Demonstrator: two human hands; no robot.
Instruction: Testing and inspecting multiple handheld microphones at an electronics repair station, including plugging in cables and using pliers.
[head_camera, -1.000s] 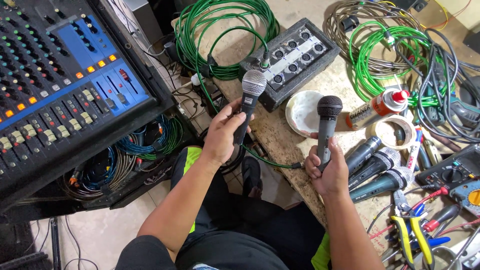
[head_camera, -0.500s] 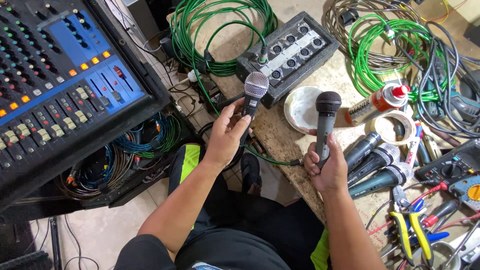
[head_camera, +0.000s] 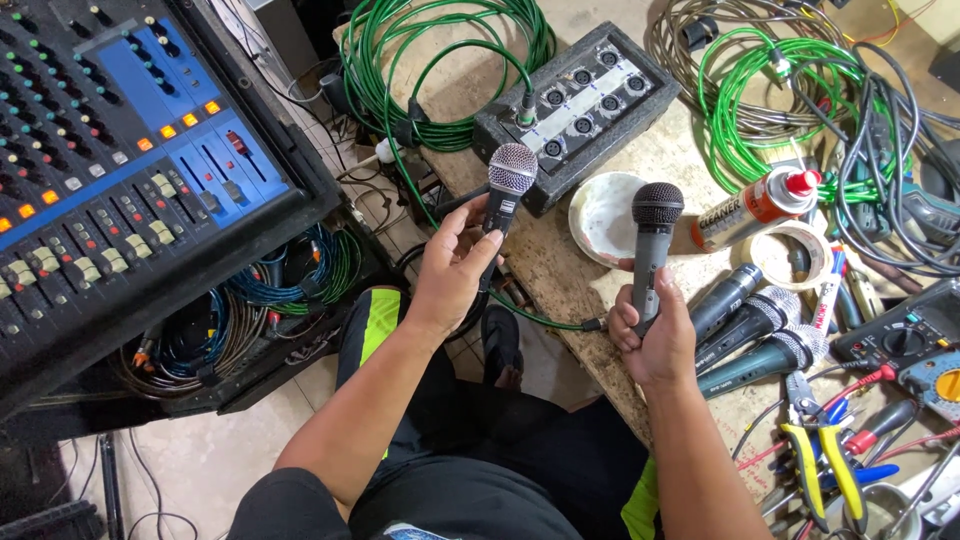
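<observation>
Two microphones stand upright just in front of the stage box (head_camera: 578, 98): left hand (head_camera: 452, 275) fingers wrap the silver-grilled microphone (head_camera: 506, 197), right hand (head_camera: 652, 335) fingers clench the black-grilled microphone (head_camera: 653, 238) over the bench (head_camera: 560, 270).

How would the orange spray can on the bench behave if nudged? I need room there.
The spray can lies on its side on the workbench, so it would probably roll rather than tip. Its smooth round metal body looks stiff and perhaps slippery. The tape roll beside it might stop it.
</observation>
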